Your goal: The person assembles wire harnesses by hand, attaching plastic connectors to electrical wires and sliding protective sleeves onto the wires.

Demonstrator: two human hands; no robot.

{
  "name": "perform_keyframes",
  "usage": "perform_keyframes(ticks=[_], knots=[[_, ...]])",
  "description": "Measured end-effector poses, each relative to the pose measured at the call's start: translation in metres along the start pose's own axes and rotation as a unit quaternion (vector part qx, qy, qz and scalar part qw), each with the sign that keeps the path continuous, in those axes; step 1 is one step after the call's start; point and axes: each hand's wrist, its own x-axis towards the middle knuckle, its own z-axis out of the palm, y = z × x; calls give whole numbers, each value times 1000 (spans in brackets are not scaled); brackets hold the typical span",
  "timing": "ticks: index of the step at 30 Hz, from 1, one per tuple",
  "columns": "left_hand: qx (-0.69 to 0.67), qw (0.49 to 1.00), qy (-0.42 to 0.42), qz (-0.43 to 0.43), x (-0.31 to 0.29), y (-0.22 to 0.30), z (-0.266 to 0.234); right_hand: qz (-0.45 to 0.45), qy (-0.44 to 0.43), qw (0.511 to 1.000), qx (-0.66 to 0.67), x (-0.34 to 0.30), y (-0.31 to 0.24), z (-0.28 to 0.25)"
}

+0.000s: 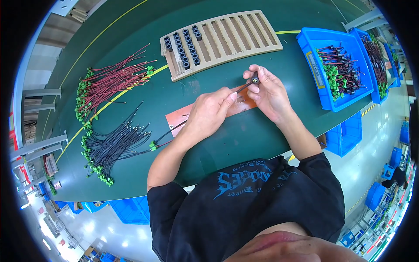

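Note:
My right hand [271,91] grips a small black cylinder [255,80] between thumb and fingers. Closed around a black wire [243,88], my left hand [208,112] is just to its left. The wire runs up to the cylinder; whether it passes through is too small to tell. Behind my left wrist, wire leads back to a green connector [153,145], with a short red wire beside it. Both hands are above an orange-brown board [175,117] on the green table. Beyond them lies a slotted tan tray [227,54], its left slots holding several black cylinders [187,48].
A bundle of red wires [115,83] with green connectors lies at the left, and a bundle of black wires [118,142] nearer me. At the right, a blue bin [325,98] holds wired pieces; more blue bins [371,41] stand past it.

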Motion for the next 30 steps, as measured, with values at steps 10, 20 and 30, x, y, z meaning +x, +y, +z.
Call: perform_keyframes(ticks=[10, 20, 30], knots=[[31, 999, -18, -14, 0, -2, -2, -43, 18, 998, -48, -3, 1, 7], [-32, 999, -14, -27, 1, 0, -1, -49, -14, 990, -128, -9, 3, 16], [-163, 985, -23, -50, 0, 15, 1, -44, -52, 980, -190, -12, 15, 16]])
